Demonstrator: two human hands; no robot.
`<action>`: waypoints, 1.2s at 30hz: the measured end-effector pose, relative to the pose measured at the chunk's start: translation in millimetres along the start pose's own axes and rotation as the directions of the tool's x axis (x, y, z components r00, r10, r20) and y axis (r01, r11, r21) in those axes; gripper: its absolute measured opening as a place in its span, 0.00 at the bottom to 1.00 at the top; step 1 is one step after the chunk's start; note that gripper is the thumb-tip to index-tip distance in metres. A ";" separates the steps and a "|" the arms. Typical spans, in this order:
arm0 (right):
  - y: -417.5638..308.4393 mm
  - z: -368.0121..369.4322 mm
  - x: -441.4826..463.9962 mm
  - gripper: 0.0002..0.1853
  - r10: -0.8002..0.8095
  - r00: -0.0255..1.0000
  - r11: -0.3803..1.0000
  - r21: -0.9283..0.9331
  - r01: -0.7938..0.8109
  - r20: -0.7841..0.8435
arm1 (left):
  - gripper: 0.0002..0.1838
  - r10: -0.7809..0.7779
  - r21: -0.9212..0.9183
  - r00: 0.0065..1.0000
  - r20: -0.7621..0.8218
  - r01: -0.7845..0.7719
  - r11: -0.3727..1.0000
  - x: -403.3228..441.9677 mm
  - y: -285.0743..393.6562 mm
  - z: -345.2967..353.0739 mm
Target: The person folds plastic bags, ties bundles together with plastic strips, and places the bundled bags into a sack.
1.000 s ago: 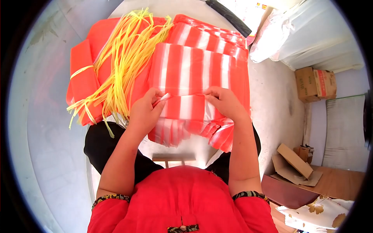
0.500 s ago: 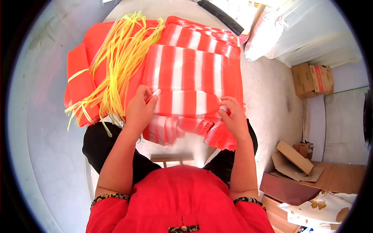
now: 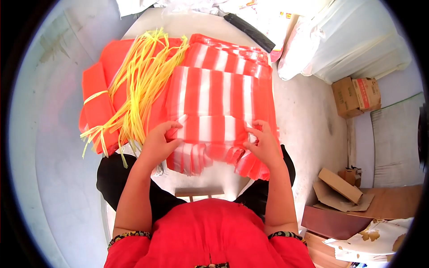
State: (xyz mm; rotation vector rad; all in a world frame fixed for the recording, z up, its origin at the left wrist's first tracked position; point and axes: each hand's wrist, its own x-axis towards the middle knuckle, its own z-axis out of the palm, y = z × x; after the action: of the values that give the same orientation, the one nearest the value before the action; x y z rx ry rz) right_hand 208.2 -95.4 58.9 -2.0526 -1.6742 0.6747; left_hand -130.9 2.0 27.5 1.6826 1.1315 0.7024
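Observation:
A stack of red-and-white striped plastic sheets (image 3: pixel 215 96) lies in front of me, its near edge folded up in a band. At the left edge of that band is my left hand (image 3: pixel 161 142), thumb and fingers apart, touching the plastic. My right hand (image 3: pixel 263 142) rests at the band's right side with its fingers spread and curved. Ruffled striped ends hang below the band between my hands. Left of the stack, a bundle of yellow strips (image 3: pixel 138 89) lies across folded red plastic (image 3: pixel 97 96), which has a yellow strip tied round it.
A black roll (image 3: pixel 249 32) lies at the table's far edge, near white bags (image 3: pixel 297 49). On the right are a closed carton (image 3: pixel 356 97) and opened cardboard (image 3: pixel 340 190) on a brown surface. My knees are under the table's near side.
My right hand has moved right from the middle of the stack's folded edge, and both hands have loosened from a pinch to spread fingers. The view has shifted slightly.

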 end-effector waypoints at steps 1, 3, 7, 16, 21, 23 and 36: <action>-1.6 -1.1 -1.3 0.25 -0.006 1.000 1.000 0.000 0.006 0.009 | 0.19 0.013 0.012 1.000 -0.001 -0.013 1.000 -1.7 2.3 -0.5; -3.3 -3.1 -3.9 0.30 -0.018 0.999 1.000 0.000 0.018 0.028 | 0.22 0.049 0.042 0.999 -0.012 -0.049 0.998 -3.5 0.6 0.8; 5.8 0.8 -4.5 0.32 -0.122 0.992 0.990 -0.071 0.123 0.017 | 0.25 0.118 0.150 0.992 -0.041 -0.111 0.982 -4.2 -4.1 3.8; 7.1 4.1 -12.3 0.30 -0.269 0.959 0.893 -0.396 0.215 -0.086 | 0.25 0.199 0.324 0.975 -0.096 -0.158 0.933 -4.9 -2.2 4.6; 9.4 -7.6 -26.3 0.26 -0.203 0.971 0.926 -0.347 0.148 -0.127 | 0.19 0.360 0.412 0.920 -0.157 -0.271 0.870 -8.8 3.1 2.6; 11.5 -15.6 -37.4 0.23 -0.259 0.950 0.914 -0.363 0.182 -0.176 | 0.17 0.406 0.453 0.898 -0.171 -0.294 0.842 -10.9 5.5 0.4; 84.0 0.6 -6.7 0.09 0.217 0.967 0.698 0.714 -0.056 -0.136 | 0.06 -0.016 -0.051 0.983 -0.181 0.007 0.999 29.9 16.3 28.2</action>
State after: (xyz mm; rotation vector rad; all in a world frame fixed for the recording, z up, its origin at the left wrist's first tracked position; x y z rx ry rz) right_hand 272.6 -118.6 9.8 -1.6029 -0.9161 0.9330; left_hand -89.2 16.4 30.5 1.5934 1.2387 0.8847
